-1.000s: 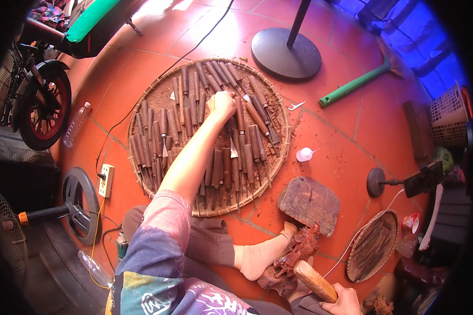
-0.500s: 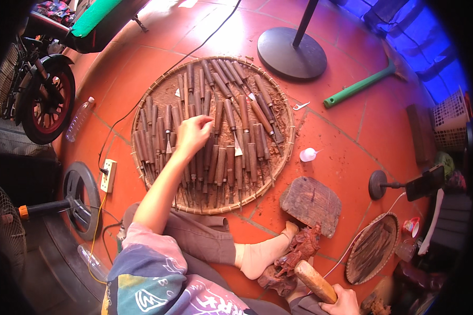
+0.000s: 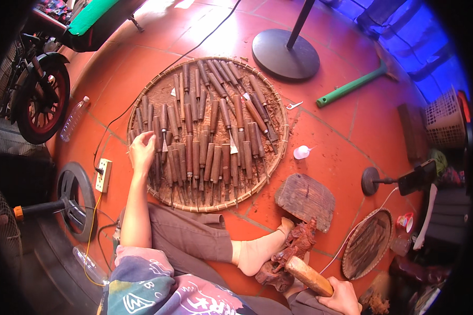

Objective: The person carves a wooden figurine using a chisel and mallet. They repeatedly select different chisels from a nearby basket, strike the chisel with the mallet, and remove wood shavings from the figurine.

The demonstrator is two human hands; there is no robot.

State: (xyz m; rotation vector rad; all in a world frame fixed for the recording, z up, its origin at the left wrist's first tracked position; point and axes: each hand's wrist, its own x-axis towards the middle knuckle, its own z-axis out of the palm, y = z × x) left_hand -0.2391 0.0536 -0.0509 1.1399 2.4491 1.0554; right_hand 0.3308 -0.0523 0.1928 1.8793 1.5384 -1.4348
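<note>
Over the left side of a round woven tray [image 3: 202, 208], my left hand [image 3: 143, 152] hovers beside chisel handles, its fingers loosely bent and apart, with nothing visible in them. Many wooden-handled carving chisels [image 3: 215, 163] lie in rows on the tray among wood shavings. At the lower right, my right hand [image 3: 342, 298] is wrapped round a pale wooden mallet [image 3: 310, 275]. The mallet's head end lies in front of a reddish-brown wood carving [image 3: 299, 241], which rests by my bare foot. Just beyond the carving is a worn wooden block [image 3: 306, 199].
A small white squeeze bottle [image 3: 302, 152] stands right of the tray. Farther off are a black round stand base [image 3: 285, 55] and a green-handled tool [image 3: 349, 88]. A power strip [image 3: 103, 176] with cords lies left. A smaller woven tray [image 3: 369, 244] and a phone on a stand [image 3: 418, 177] are right.
My left hand has moved left across the tray, from above its middle chisels to its left edge. My right hand still holds the mallet in about the same place.
</note>
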